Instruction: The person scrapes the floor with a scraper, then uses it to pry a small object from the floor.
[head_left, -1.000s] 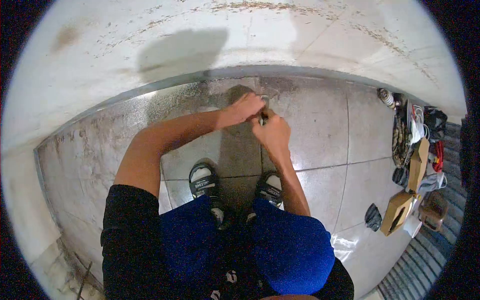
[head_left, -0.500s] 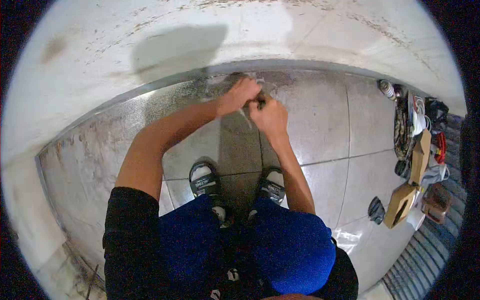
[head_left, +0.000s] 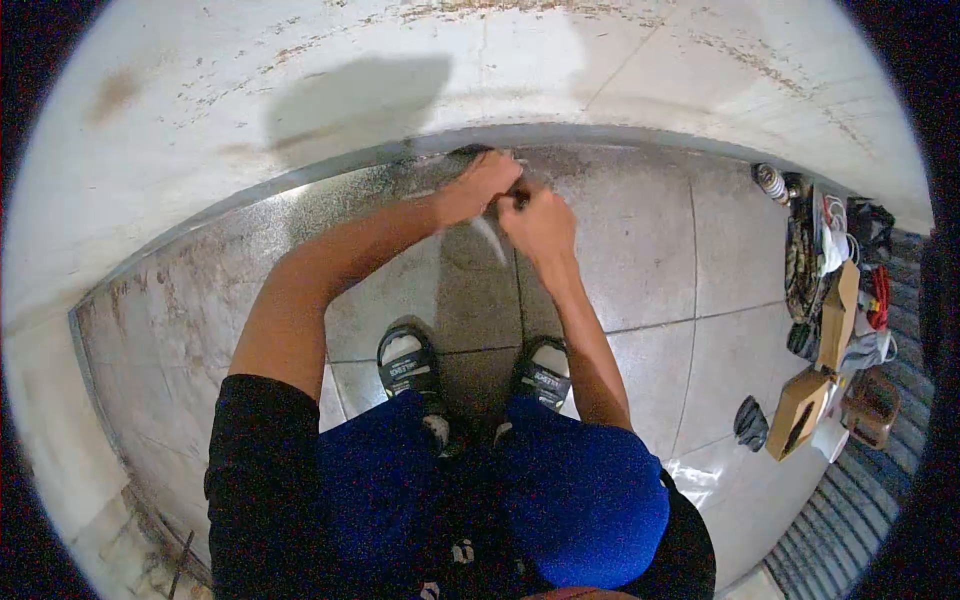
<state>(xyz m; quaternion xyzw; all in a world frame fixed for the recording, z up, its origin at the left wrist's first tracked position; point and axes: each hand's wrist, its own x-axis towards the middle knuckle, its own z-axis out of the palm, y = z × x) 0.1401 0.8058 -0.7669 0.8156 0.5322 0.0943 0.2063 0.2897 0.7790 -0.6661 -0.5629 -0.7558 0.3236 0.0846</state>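
Observation:
Close together near the foot of the wall, both of my hands are closed around a small dark item that is mostly hidden between them. My left hand [head_left: 486,184] is bent over its upper end, with its fingers curled. Just to the right and slightly lower, my right hand [head_left: 540,222] has its fingers wrapped in. A thin whitish strip [head_left: 489,240] hangs below the hands, blurred. Under them lies the grey tiled floor [head_left: 640,240], darker and stained near the wall.
The white wall [head_left: 520,70] curves across the top. At the right are a cardboard box [head_left: 797,412], a brown plastic container [head_left: 873,408], red cable [head_left: 879,297], black bags and a light bulb [head_left: 770,182]. My sandalled feet [head_left: 407,360] stand below my hands.
The whitish strip below my hands has shifted and looks more curved. Both hands stay in nearly the same place.

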